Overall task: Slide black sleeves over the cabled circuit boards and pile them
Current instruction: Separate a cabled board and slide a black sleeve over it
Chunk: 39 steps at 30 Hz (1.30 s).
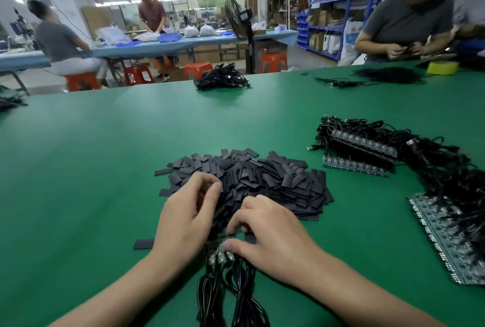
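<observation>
A heap of flat black sleeves (pixel 262 177) lies in the middle of the green table (pixel 91 169). My left hand (pixel 186 216) sits at the heap's near left edge, its thumb and fingers curled together over the sleeves; what they pinch is hidden. My right hand (pixel 273 240) rests with bent fingers on a small bunch of circuit boards (pixel 219 250) at the heap's near edge, fingertips pressing on them. Their black cables (pixel 228 298) trail toward me between my forearms. One loose sleeve (pixel 143 244) lies left of my left wrist.
At the right, rows of bare circuit boards (pixel 364 153) with tangled black cables (pixel 446 169) run to the table's right edge. A pile of cabled pieces (pixel 223 80) sits at the far edge. A person (pixel 404 27) works at the far right corner beside a yellow tape roll (pixel 442 67).
</observation>
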{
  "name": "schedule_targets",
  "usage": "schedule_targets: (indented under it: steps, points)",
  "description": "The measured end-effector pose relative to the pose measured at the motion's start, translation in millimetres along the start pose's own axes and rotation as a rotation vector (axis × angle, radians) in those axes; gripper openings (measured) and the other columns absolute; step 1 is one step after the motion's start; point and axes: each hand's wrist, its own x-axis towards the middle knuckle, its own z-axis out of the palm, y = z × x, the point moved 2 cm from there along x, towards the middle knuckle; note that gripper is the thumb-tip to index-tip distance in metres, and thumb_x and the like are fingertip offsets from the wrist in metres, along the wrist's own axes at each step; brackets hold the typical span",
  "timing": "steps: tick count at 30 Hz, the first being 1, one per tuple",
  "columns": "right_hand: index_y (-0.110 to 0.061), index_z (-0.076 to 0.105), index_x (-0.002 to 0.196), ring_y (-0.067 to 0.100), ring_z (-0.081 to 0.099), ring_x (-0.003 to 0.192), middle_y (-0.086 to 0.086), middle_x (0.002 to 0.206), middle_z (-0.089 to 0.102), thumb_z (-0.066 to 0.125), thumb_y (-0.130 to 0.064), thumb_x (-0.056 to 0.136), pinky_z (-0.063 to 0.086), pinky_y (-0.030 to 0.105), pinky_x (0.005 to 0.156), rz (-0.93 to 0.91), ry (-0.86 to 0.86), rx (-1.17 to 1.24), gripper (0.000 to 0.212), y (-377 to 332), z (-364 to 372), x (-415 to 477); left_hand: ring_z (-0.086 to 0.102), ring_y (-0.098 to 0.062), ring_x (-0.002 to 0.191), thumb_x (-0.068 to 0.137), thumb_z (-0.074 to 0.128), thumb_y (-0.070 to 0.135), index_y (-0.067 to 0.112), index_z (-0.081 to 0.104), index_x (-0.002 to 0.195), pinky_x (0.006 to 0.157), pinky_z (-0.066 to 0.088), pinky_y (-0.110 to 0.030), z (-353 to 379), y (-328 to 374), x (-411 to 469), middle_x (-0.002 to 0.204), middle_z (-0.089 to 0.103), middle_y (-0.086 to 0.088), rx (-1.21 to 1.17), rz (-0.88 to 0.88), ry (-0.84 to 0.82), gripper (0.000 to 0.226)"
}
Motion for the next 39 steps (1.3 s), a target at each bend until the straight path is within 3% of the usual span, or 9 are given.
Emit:
schedule_targets:
  steps: [5, 9, 12, 16, 20, 25, 29, 34, 39]
  points:
    - [-0.037, 0.059, 0.089, -0.001, 0.054, 0.087, -0.016, 0.089, 0.059, 0.074, -0.044, 0.086, 0.045, 0.018, 0.074, 0.128, 0.078, 0.242, 0.017, 12.4, -9.0, -0.6, 0.063, -0.009, 0.078, 0.098, 0.048, 0.045, 0.03, 0.067, 0.088, 0.069, 0.046, -0.021, 1.4, -18.9, -4.2, 0.082, 0.068, 0.012, -0.089, 0.074, -0.09, 0.025]
    - [-0.031, 0.061, 0.087, 0.003, 0.051, 0.061, -0.01, 0.077, 0.063, 0.075, -0.024, 0.089, 0.041, 0.013, 0.059, 0.219, 0.141, 0.551, 0.016, 21.1, -9.3, 0.3, 0.06, -0.007, 0.066, 0.09, 0.05, 0.057, 0.022, 0.071, 0.086, 0.064, 0.047, -0.025, 2.4, -21.3, -6.4, 0.071, 0.066, 0.004, -0.206, 0.025, -0.218, 0.041]
    - [-0.029, 0.059, 0.087, 0.005, 0.035, 0.051, -0.012, 0.064, 0.056, 0.073, -0.022, 0.091, 0.033, 0.016, 0.051, 0.228, 0.161, 0.62, 0.016, 25.7, -6.7, 1.8, 0.055, -0.004, 0.061, 0.083, 0.062, 0.056, 0.028, 0.074, 0.086, 0.059, 0.045, -0.022, 2.0, -22.8, -6.0, 0.068, 0.067, 0.006, -0.304, -0.031, -0.238, 0.031]
    - [-0.029, 0.061, 0.089, 0.007, 0.038, 0.052, -0.013, 0.063, 0.057, 0.073, -0.023, 0.091, 0.033, 0.016, 0.053, 0.234, 0.153, 0.713, 0.013, 27.5, -5.2, 1.9, 0.061, -0.005, 0.066, 0.08, 0.074, 0.043, 0.031, 0.076, 0.085, 0.063, 0.049, -0.021, 1.4, -23.6, -5.5, 0.074, 0.073, 0.004, -0.359, -0.05, -0.244, 0.013]
    - [-0.028, 0.072, 0.095, 0.019, 0.062, 0.069, 0.0, 0.084, 0.074, 0.076, -0.032, 0.089, 0.053, 0.039, 0.069, 0.202, 0.134, 0.734, 0.009, 24.5, -3.1, 0.0, 0.061, -0.002, 0.062, 0.075, 0.084, 0.04, 0.025, 0.078, 0.081, 0.06, 0.046, -0.014, 1.9, -16.2, -7.5, 0.07, 0.073, 0.002, -0.473, -0.078, -0.222, 0.017]
    - [-0.028, 0.076, 0.096, 0.043, 0.069, 0.083, 0.007, 0.088, 0.077, 0.076, -0.043, 0.087, 0.056, 0.06, 0.081, 0.193, 0.165, 0.759, 0.018, 23.9, -5.4, -1.5, 0.062, -0.003, 0.056, 0.066, 0.08, 0.039, 0.023, 0.079, 0.076, 0.055, 0.047, -0.013, 4.2, -6.9, -11.5, 0.064, 0.073, 0.002, -0.61, -0.158, -0.173, 0.019]
    - [-0.029, 0.077, 0.095, 0.029, 0.075, 0.081, -0.002, 0.086, 0.079, 0.076, -0.032, 0.092, 0.061, 0.045, 0.078, 0.209, 0.149, 0.787, 0.005, 24.2, -7.5, -2.4, 0.063, 0.001, 0.058, 0.069, 0.079, 0.032, 0.025, 0.08, 0.076, 0.057, 0.047, -0.01, 6.0, -1.5, -14.5, 0.066, 0.073, 0.005, -0.648, -0.165, -0.18, 0.01]
    - [-0.03, 0.076, 0.094, 0.033, 0.071, 0.074, 0.002, 0.083, 0.077, 0.074, -0.04, 0.088, 0.059, 0.052, 0.077, 0.224, 0.132, 0.761, 0.012, 23.5, -9.3, -0.9, 0.063, -0.005, 0.059, 0.064, 0.079, 0.039, 0.022, 0.082, 0.081, 0.057, 0.051, -0.016, 4.4, -4.8, -13.8, 0.073, 0.076, -0.005, -0.67, -0.235, -0.216, 0.024]
    - [-0.029, 0.077, 0.092, 0.008, 0.068, 0.073, -0.003, 0.082, 0.077, 0.075, -0.027, 0.091, 0.058, 0.038, 0.076, 0.193, 0.065, 0.767, 0.002, 26.6, -13.7, 0.9, 0.059, -0.007, 0.055, 0.068, 0.076, 0.023, 0.009, 0.078, 0.075, 0.057, 0.048, -0.013, 5.5, -2.0, -13.6, 0.061, 0.069, -0.004, -0.734, -0.257, -0.251, 0.016]
